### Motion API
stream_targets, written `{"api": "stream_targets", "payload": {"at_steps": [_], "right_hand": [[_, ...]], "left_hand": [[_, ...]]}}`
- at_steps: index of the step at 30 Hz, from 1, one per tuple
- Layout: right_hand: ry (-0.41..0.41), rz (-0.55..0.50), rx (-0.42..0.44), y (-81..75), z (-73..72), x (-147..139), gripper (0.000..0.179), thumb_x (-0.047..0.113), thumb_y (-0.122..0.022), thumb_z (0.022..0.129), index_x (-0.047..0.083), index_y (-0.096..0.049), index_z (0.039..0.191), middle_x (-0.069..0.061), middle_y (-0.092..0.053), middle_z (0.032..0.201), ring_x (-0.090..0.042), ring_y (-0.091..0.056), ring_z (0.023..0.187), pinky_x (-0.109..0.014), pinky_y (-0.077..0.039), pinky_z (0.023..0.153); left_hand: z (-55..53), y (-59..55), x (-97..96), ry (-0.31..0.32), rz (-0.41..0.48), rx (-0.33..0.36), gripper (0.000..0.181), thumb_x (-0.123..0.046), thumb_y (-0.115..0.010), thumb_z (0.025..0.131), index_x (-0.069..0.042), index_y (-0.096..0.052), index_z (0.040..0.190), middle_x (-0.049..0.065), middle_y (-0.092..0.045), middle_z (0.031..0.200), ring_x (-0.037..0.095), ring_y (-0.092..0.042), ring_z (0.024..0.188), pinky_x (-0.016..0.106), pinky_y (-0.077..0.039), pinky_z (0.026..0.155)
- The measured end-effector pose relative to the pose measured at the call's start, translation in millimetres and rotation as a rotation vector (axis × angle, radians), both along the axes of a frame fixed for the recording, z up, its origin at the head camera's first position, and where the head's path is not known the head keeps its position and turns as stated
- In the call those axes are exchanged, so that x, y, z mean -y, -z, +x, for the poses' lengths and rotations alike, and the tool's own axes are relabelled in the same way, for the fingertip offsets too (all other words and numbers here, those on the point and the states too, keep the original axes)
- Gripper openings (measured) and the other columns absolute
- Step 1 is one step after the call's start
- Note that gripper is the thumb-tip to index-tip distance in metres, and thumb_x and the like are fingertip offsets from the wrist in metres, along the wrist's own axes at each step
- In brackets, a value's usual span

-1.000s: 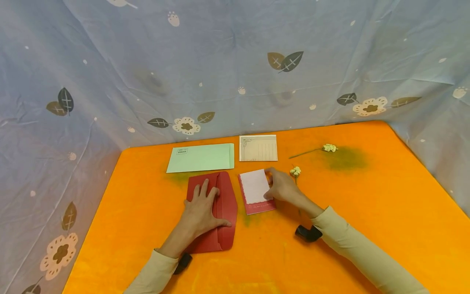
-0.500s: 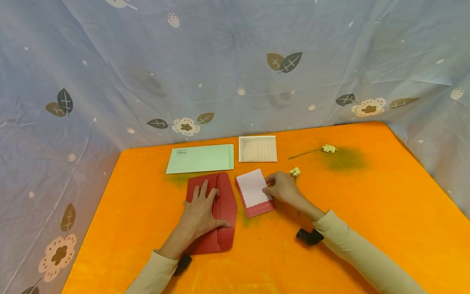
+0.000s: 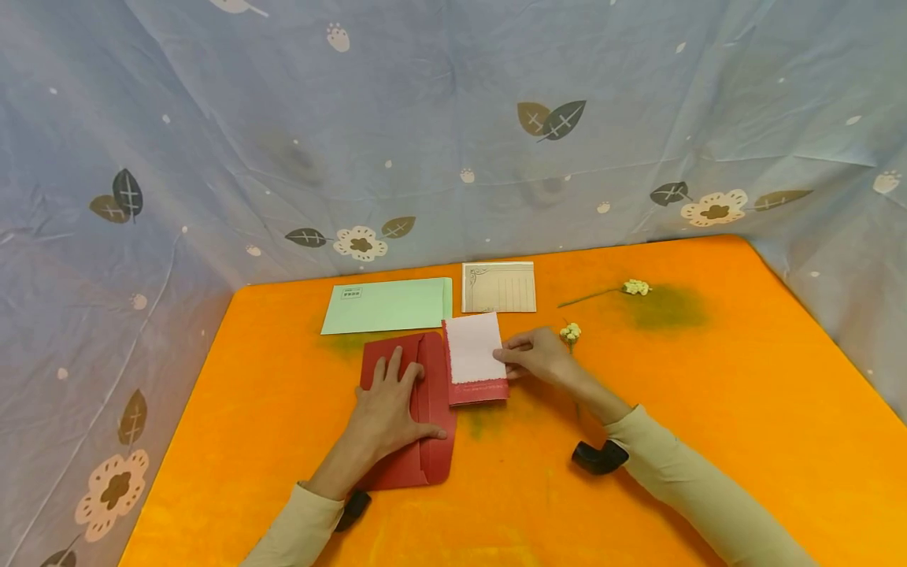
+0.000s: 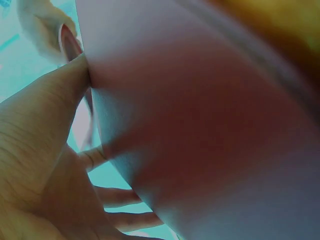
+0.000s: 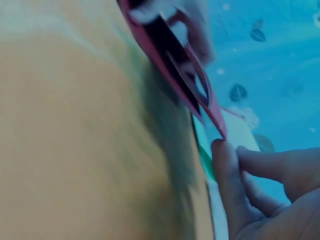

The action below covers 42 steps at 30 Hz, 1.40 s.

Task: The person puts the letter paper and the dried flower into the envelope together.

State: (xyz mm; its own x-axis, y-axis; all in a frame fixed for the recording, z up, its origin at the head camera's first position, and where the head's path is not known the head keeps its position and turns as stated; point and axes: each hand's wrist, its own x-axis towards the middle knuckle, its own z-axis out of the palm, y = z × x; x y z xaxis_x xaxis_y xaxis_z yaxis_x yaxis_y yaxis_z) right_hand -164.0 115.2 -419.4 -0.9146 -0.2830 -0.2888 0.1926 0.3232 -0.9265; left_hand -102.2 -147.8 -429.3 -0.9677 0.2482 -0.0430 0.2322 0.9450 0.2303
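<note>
My left hand (image 3: 386,409) lies spread over the red envelope (image 3: 397,465), its thumb on the open flap at the right side. In the left wrist view the thumb and fingertips of the left hand (image 4: 55,165) meet the surface of the envelope (image 4: 200,125). With thumb and fingers, my right hand (image 3: 542,361) pinches the right edge of a folded red and white card (image 3: 476,350). The left side of this card overlaps the envelope's flap in the head view. From the right wrist, the card (image 5: 212,107) shows edge-on, its leaves slightly parted, in the right hand's (image 5: 265,190) fingertips.
Behind the hands lie a pale green envelope (image 3: 390,305) and a cream lined card (image 3: 499,287). Two dried flower sprigs are to the right, one flower sprig (image 3: 636,287) farther back and another flower sprig (image 3: 570,332) beside the right hand. Patterned cloth (image 3: 453,142) surrounds the orange table (image 3: 673,378).
The right hand has shifted its hold on the card's right edge and carried the card left, from beside the red envelope to over its flap. The left hand stays put.
</note>
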Motion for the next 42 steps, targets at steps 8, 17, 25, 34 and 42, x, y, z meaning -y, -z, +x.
{"api": "stream_targets", "payload": {"at_steps": [8, 17, 25, 34, 42], "right_hand": [[0.013, -0.056, 0.103, 11.1, 8.4, 30, 0.021, 0.010, -0.074, 0.087, -0.010, -0.073, 0.095, -0.008, -0.069, 0.069, -0.012, -0.067, 0.055, -0.028, -0.058, 0.061], [0.001, -0.052, 0.133, 10.2, 6.0, 43, 0.017, 0.006, -0.075, 0.085, -0.011, -0.074, 0.088, -0.011, -0.069, 0.066, -0.012, -0.067, 0.053, -0.026, -0.057, 0.057], [-0.018, -0.069, 0.145, 9.8, 6.5, 50, 0.016, 0.005, -0.075, 0.084, -0.011, -0.074, 0.090, -0.012, -0.070, 0.068, -0.013, -0.067, 0.053, -0.026, -0.057, 0.057], [-0.043, -0.108, 0.062, 9.8, 10.1, 55, 0.018, 0.001, -0.067, 0.091, -0.015, -0.071, 0.098, -0.020, -0.071, 0.075, -0.014, -0.068, 0.057, -0.030, -0.058, 0.061], [-0.019, -0.213, 0.078, 11.1, 6.9, 50, 0.025, 0.000, -0.059, 0.096, -0.018, -0.063, 0.112, -0.027, -0.070, 0.096, -0.021, -0.072, 0.076, -0.033, -0.058, 0.073]], "left_hand": [[0.4, -2.2, -0.7, -0.005, 0.018, 0.012, 0.094, -0.073, -0.080, 0.055, -0.018, -0.047, 0.125, 0.022, -0.026, 0.156, 0.047, -0.032, 0.136, 0.077, -0.039, 0.085], [0.5, -3.6, -0.8, -0.006, -0.001, 0.000, 0.100, -0.076, -0.078, 0.054, -0.016, -0.048, 0.128, 0.023, -0.027, 0.156, 0.047, -0.032, 0.135, 0.077, -0.039, 0.085], [0.3, -3.3, -0.9, -0.007, -0.007, 0.004, 0.094, -0.073, -0.080, 0.055, -0.016, -0.049, 0.123, 0.023, -0.027, 0.155, 0.046, -0.033, 0.135, 0.076, -0.040, 0.084], [-0.3, 1.2, -1.9, -0.002, -0.013, -0.012, 0.098, -0.074, -0.079, 0.056, -0.015, -0.049, 0.128, 0.023, -0.027, 0.155, 0.046, -0.033, 0.135, 0.076, -0.040, 0.084], [1.0, 3.7, -1.3, -0.010, -0.006, -0.010, 0.097, -0.073, -0.080, 0.056, -0.015, -0.049, 0.127, 0.022, -0.027, 0.156, 0.045, -0.033, 0.134, 0.076, -0.040, 0.086]]}}
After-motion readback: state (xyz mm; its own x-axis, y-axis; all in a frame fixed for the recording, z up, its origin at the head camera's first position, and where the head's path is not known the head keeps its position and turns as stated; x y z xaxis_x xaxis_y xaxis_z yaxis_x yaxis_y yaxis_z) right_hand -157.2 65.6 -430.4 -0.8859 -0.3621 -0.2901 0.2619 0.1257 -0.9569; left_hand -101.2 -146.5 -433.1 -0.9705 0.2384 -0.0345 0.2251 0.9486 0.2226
